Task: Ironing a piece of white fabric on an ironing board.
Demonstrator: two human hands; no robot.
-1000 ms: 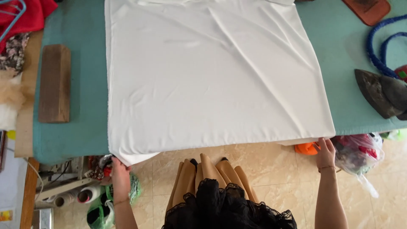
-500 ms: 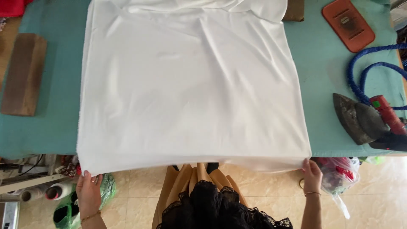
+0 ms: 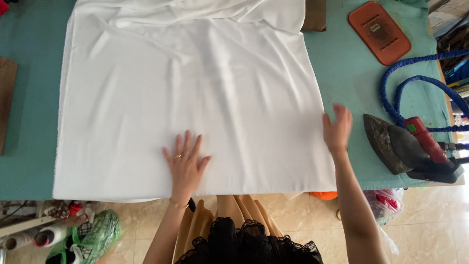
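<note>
Your left hand [image 3: 185,161] lies flat, fingers spread, on the white cloth [image 3: 195,93], near its front edge and a little left of centre; it presses and grasps nothing. Your right hand [image 3: 337,129] is open too, grip released, palm down at the cloth's right edge, at about 3 o'clock from the left hand. The cloth spreads away from both hands toward 12 o'clock and covers most of the green table [image 3: 342,73], its front edge running 9 to 3 o'clock along the near table edge. The left hand is nearer the cloth's middle; the right sits at its border. The cloth looks smooth near you, with soft creases and a bunched fold at the far end. An iron [image 3: 405,149] rests just right of the right hand, a blue hose [image 3: 391,93] looped behind it and an orange pad [image 3: 378,32] beyond.
</note>
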